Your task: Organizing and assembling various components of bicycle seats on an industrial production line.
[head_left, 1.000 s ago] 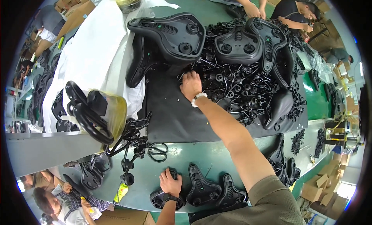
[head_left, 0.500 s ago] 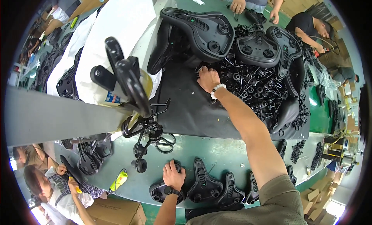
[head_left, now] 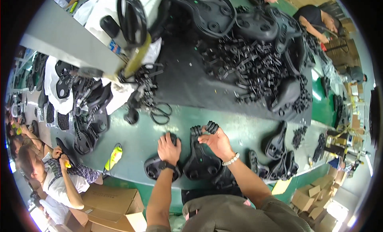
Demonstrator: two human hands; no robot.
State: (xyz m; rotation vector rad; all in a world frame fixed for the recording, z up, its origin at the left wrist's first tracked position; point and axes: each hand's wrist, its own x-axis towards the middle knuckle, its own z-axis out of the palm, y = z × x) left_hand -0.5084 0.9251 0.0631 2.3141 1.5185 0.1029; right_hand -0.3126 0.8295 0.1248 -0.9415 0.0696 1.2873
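1. Across a green, glossy tabletop (head_left: 243,132) lies a black sheet-like mat (head_left: 187,86), bearing a loose pile of small black parts (head_left: 255,68); a grey metal beam (head_left: 72,42) juts over the left side.
2. Around the table, the room shows green floor and co-workers; one in a white top (head_left: 56,178) sits at the lower left.
3. Below the table's near edge, at left, stands a brown cardboard box (head_left: 107,198) with flaps spread; its contents cannot be made out. More brown cartons (head_left: 311,196) stand at lower right.
4. Between the mat's near edge and the person's hands runs a strip of bare green; a yellow-green cylindrical tool (head_left: 115,157) lies left of them.
5. Along the near edge, the left hand (head_left: 169,149) has its fingers wrapped over the nose of a black bicycle saddle (head_left: 153,169).
6. Just beside it, a black, broad-tailed saddle (head_left: 201,168) has the right hand (head_left: 217,144) at its nose, fingers bent near dark ribbed pieces (head_left: 211,127); whether they grasp these, I cannot tell.
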